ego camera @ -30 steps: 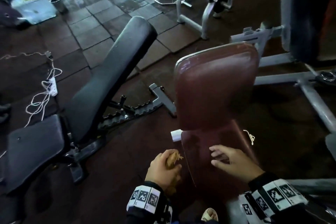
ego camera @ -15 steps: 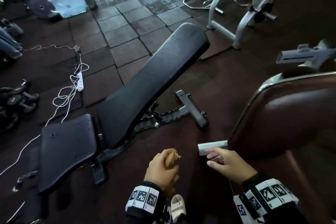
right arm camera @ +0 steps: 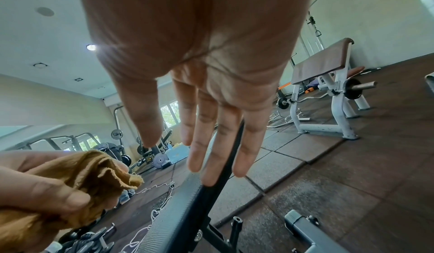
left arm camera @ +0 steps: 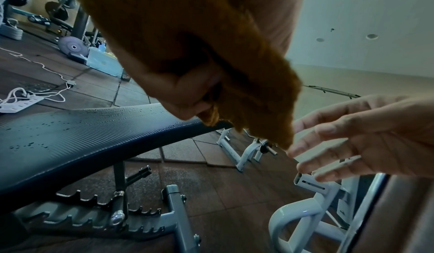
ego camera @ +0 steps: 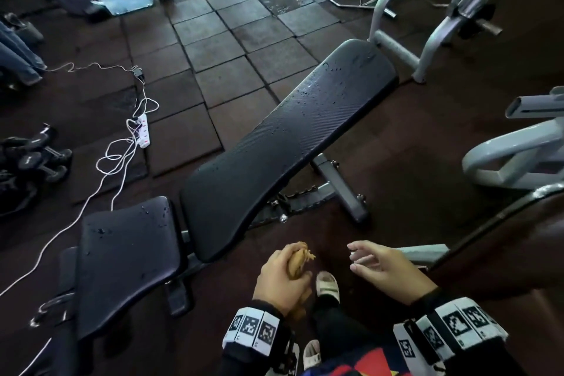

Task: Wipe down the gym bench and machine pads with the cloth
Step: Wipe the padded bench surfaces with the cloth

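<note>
A black adjustable bench stands ahead, its inclined back pad (ego camera: pixel 287 143) dotted with water drops and its seat pad (ego camera: pixel 125 259) at lower left. My left hand (ego camera: pixel 282 279) grips a bunched tan cloth (ego camera: pixel 297 259) just short of the back pad's near end; the cloth (left arm camera: pixel 211 43) fills the left wrist view above the back pad (left arm camera: pixel 70 130). My right hand (ego camera: pixel 381 265) hovers empty beside it, fingers straight and spread (right arm camera: pixel 211 136). The maroon machine pad (ego camera: pixel 503 247) sits at the right edge.
A white power strip with tangled cord (ego camera: pixel 142 131) lies on the floor left of the bench. Dumbbells (ego camera: pixel 30 156) lie at far left. A grey machine frame (ego camera: pixel 515 156) and a preacher-curl stand (ego camera: pixel 427 24) stand to the right. My sandalled foot (ego camera: pixel 328 285) is between my hands.
My view swung left from the maroon pad to the black bench. My right hand came off the maroon pad and now hovers with fingers spread. My left hand still grips the cloth.
</note>
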